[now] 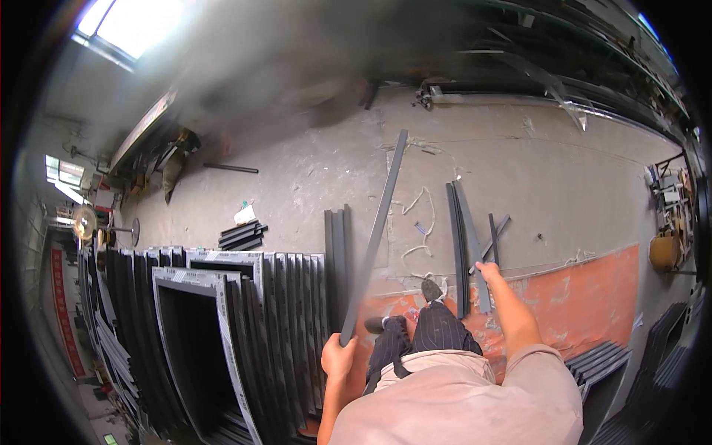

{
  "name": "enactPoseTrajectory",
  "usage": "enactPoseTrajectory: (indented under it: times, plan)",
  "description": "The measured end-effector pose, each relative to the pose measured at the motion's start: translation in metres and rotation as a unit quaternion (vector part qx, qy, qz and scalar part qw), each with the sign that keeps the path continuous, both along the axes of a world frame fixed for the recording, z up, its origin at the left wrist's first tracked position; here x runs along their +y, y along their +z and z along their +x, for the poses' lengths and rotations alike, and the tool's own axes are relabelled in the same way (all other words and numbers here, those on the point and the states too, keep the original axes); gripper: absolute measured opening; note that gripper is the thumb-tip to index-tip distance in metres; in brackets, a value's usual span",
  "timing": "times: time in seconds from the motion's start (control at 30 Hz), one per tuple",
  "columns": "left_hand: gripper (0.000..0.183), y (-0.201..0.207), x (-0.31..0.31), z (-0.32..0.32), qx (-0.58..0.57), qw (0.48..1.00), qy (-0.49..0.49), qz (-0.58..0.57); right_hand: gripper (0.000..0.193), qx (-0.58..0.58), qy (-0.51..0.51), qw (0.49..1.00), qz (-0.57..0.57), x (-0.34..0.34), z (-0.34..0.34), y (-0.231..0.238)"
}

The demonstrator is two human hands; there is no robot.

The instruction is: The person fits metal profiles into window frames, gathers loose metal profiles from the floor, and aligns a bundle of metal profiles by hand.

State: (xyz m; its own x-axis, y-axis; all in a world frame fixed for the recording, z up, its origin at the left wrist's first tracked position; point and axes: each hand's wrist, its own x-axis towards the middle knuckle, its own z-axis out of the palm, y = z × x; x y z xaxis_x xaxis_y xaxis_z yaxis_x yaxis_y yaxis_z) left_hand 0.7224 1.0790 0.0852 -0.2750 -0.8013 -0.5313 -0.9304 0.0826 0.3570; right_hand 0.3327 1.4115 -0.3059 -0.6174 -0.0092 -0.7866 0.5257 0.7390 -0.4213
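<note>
My left hand (338, 356) is closed round the near end of a long dark grey bar (380, 219), a straight frame profile that slants up and away over the floor. On the right, my right hand (488, 273) is closed, its thumb over the near end of a short dark bar (505, 223). That bar slants away and crosses another short bar (492, 226). Just left of the right hand, several long dark bars (457, 245) lie side by side. More upright-looking bars (337, 245) are left of the held long bar.
Many dark rectangular frames (222, 278) stand stacked at the left. An orange sheet (586, 289) covers the floor near my feet. White string (424, 215) lies loose ahead. A small bundle of short bars (243, 236) is at left, more frames (604, 360) at lower right.
</note>
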Motion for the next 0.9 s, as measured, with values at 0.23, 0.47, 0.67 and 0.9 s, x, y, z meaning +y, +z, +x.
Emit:
enactPoseTrajectory:
  times: [0.23, 0.47, 0.67, 0.9]
  plan:
    - [0.032, -0.058, 0.021, -0.015, 0.081, 0.994, 0.038, 0.057, 0.040, -0.054, -0.045, 0.998, 0.007, -0.009, 0.040, -0.041]
    - [0.036, -0.023, 0.019, -0.078, 0.052, 0.993, 0.036, 0.097, 0.054, -0.044, 0.080, 0.979, 0.182, 0.031, 0.068, -0.038]
    - [0.040, -0.018, 0.022, -0.077, 0.023, 1.000, 0.002, 0.008, 0.053, 0.002, 0.276, 0.939, 0.206, 0.025, 0.044, 0.112]
    - [0.032, 0.014, 0.053, -0.063, -0.005, 0.995, 0.092, 0.032, 0.042, 0.019, 0.356, 0.918, 0.176, 0.000, 0.048, 0.096]
